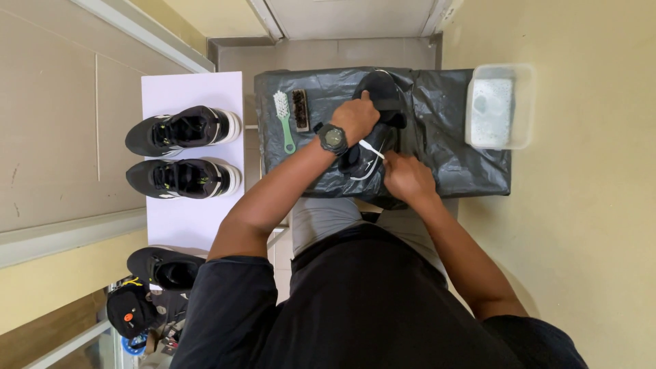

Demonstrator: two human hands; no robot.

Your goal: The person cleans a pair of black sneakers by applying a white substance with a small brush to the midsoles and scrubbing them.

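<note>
Black sports shoe point(372, 130) with a white sole edge and white lace lies on the counter point(444, 137) wrapped in black plastic sheeting. Just left of the shoe lie a green toothbrush point(283, 119) and a dark bristle brush point(301, 109); a clear tub point(525, 102) of soapy water stands well right. Left hand point(355, 117) clamps the upper; right hand point(408, 176) pinches the lace end. It looks light, soft-sided, best held at heel and midfoot.

Glossy crinkled black plastic sheet point(451, 130), matt mesh-cloth shoe point(372, 130), translucent plastic tub point(523, 102) of foamy water.
</note>
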